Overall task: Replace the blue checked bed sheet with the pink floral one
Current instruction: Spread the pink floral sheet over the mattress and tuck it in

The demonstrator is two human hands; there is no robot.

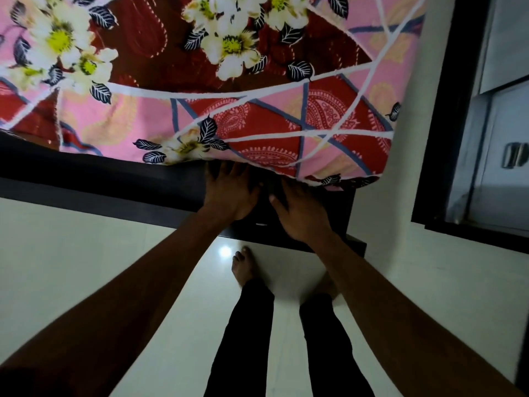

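Tucking step: the edge of the pink floral sheet is pushed under at the bed frame by the left hand and right hand, fingers outstretched, tips hidden. Next, the corner overhang likely needs tucking.

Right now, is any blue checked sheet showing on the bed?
No, only the pink sheet shows on the bed, down to the corner where the left hand and right hand meet its edge.

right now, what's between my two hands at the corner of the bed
Only the dark bed frame shows in the narrow gap between the left hand and right hand, with the pink sheet hanging just above, in the head view.
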